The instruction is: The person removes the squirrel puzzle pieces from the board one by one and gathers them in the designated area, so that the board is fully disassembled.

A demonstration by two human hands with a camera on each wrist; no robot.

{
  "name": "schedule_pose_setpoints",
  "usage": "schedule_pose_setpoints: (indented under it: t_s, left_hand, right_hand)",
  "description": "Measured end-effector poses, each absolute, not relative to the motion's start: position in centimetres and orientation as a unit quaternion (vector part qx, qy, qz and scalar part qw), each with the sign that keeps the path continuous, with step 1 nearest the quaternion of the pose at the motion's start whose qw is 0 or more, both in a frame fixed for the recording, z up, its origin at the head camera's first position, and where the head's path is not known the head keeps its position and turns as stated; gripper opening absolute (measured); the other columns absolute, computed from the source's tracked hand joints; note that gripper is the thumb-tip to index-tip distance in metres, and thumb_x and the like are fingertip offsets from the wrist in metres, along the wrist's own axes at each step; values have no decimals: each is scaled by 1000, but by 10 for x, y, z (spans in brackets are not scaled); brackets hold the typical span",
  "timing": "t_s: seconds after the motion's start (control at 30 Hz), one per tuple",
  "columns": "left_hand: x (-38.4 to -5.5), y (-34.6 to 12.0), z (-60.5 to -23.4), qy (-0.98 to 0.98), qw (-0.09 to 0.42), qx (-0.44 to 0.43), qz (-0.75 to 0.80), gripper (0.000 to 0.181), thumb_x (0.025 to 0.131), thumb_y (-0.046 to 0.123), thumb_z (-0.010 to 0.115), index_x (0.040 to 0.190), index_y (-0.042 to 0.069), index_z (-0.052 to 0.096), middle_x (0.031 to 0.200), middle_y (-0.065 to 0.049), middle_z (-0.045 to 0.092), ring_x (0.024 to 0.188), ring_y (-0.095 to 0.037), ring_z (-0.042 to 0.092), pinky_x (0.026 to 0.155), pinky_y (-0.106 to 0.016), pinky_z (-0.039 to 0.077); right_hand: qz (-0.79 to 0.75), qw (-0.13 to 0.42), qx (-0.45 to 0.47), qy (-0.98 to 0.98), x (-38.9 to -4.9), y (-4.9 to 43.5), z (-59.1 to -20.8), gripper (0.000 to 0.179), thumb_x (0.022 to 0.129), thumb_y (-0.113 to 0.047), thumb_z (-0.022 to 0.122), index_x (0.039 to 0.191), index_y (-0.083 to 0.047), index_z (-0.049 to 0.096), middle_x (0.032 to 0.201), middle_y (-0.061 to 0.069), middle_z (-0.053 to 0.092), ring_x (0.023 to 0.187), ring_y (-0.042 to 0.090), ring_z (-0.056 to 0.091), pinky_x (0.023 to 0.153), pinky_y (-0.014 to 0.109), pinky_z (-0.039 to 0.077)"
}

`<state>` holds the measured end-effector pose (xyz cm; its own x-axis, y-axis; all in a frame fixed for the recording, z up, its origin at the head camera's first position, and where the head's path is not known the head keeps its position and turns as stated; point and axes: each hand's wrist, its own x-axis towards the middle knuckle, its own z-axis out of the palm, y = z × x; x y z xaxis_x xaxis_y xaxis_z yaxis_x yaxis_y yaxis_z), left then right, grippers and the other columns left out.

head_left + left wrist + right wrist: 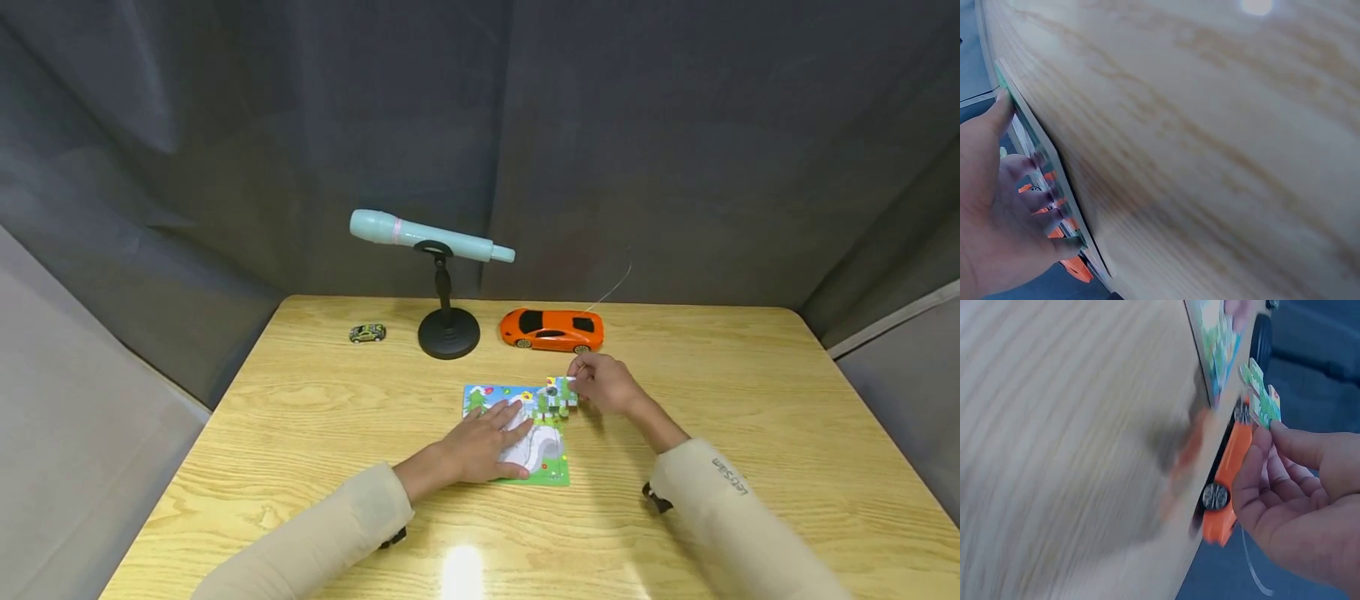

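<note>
A colourful jigsaw puzzle board (555, 475) lies on the table, showing trees, flowers and a pale winding shape. My left hand (483, 443) rests on it with fingers spread; in the left wrist view that hand (1010, 206) lies along the board's edge (1054, 162). Between thumb and fingers, my right hand (606, 385) pinches a puzzle piece (564, 392) with a tree on it. In the right wrist view the piece (1263, 400) is raised off the table, its knobbed outline showing, while the right hand (1304, 487) grips its lower end.
Behind the board stands an orange toy car (552, 331) with a thin wire rising near it. Left of that, a light blue toy microphone (431, 237) sits on a black stand (448, 333). A small patterned toy car (367, 333) is farther left. Dark curtains (645, 150) hang behind the table.
</note>
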<state>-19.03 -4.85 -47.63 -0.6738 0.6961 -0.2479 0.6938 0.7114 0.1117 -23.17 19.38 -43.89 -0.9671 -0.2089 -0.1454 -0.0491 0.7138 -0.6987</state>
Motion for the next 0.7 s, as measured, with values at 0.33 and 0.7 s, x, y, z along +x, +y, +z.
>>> schedule_pose_setpoints:
  t_s: [0.33,0.7]
  left_hand:
    - [-188,-50,-479,916,138,376,12,78,89,67,40,152,24,22,161,-5,9,149,-25,10,117,-50,19]
    - [-189,-50,-477,914,147,378,24,77,91,64,42,152,22,21,161,-6,7,149,-26,9,117,-53,18]
  right_hand:
    - [-359,106,-51,926,-231,258,-430,17,92,-8,57,104,5,56,87,15,63,76,23,60,58,26,43]
    - [-369,136,-8,919,-226,318,-440,23,93,-8,56,108,10,53,94,18,63,80,23,63,73,39,54]
